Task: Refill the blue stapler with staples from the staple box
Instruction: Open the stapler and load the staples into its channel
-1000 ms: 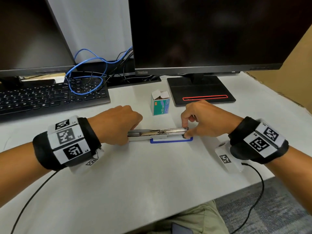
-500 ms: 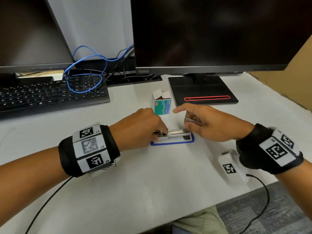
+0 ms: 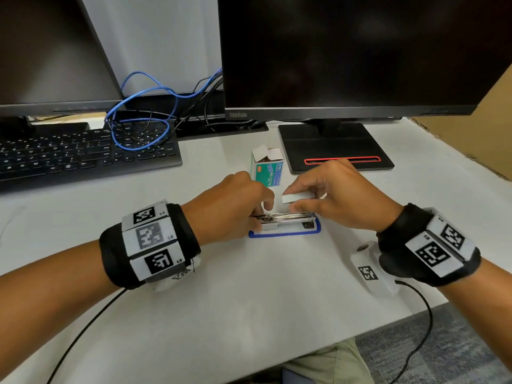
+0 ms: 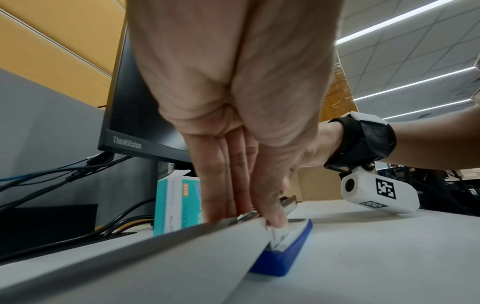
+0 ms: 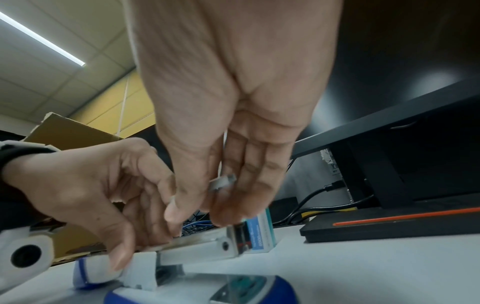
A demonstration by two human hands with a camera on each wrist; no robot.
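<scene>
Silver staple strip [image 3: 296, 197] pinched by right hand [image 3: 340, 198] fingers [image 3: 297, 185].

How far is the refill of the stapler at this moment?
Done: staple box is open, stapler lies opened. In hand: right hand pinches a staple strip above the channel; left hand holds the stapler. Left: insert the strip, close it.

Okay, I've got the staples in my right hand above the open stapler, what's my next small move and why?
Probably lower the staple strip into the metal channel of the stapler. Your right hand pinches the strip just above the channel, roughly in line with it, and your left hand steadies the stapler at its hinge end, so nothing seems to block the way.
</scene>
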